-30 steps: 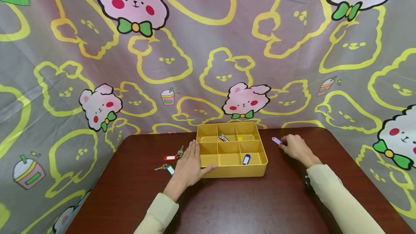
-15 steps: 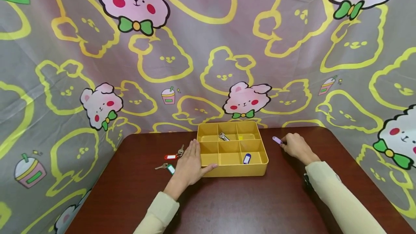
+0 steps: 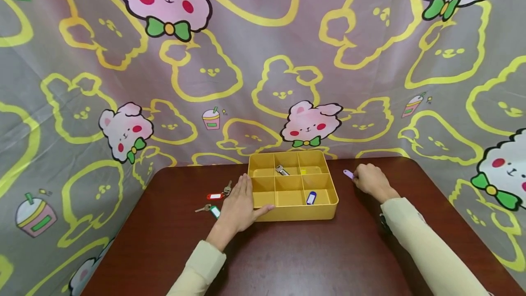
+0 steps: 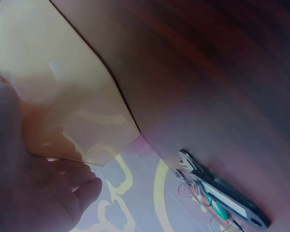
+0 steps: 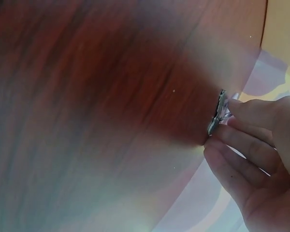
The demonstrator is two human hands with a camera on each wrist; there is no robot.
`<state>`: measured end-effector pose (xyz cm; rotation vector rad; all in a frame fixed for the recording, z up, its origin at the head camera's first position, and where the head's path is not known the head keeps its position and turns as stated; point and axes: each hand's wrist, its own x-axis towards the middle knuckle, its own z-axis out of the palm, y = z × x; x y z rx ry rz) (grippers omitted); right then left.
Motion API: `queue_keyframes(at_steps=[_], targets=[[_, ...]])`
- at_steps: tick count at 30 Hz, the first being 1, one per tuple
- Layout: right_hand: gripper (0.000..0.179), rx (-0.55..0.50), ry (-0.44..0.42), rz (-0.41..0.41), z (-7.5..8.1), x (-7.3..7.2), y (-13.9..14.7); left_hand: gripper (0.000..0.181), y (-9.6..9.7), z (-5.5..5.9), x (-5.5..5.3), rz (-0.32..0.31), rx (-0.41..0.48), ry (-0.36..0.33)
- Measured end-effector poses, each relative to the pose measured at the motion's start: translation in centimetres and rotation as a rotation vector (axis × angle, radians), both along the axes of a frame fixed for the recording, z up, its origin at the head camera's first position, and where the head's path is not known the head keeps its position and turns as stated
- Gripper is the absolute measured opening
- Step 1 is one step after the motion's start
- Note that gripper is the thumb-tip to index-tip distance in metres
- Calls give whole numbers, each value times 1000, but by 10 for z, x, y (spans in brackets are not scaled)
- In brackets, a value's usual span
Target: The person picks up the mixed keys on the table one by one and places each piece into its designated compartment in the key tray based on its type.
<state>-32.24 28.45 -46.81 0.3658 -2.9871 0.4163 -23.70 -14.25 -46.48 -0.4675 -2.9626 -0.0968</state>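
A yellow box (image 3: 304, 214) with several compartments sits on the table. My left hand (image 3: 238, 204) rests flat along its left wall, fingers straight, thumb over the front rim. Right of the box, my right hand (image 3: 373, 180) pinches a key (image 5: 217, 113) whose purple tag (image 3: 348, 174) sticks out to the left, low at the tabletop. Inside the box lie a blue-tagged key (image 3: 311, 198) in the front right compartment and a silver key (image 3: 281, 170) in the back middle one. A yellow piece (image 3: 303, 172) shows in the back right compartment.
Left of the box lie a key with a red tag (image 3: 214, 197) and a key with a green tag (image 3: 215, 212), close to my left hand. The brown table (image 3: 312, 259) ends at a patterned cloth backdrop (image 3: 242, 76) behind and at both sides.
The head view has tilted slightly. My right wrist has shifted a little forward and left, its fingers staying at the purple-tagged key. The left hand and box keep their places.
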Motion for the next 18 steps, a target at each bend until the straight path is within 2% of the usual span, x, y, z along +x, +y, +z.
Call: queue_keyframes(at_steps=[6,12,18], targets=[[27,19,-6,-12,-2,-3,-2,123,-2,-1,0,14,8,-7],[21,34,19,-30,-1,-5,-3,121,-2,0,-1,6,6,17],[19,45,0,-42,1,-6,-2,121,-1,0,-2,-4,19,3]])
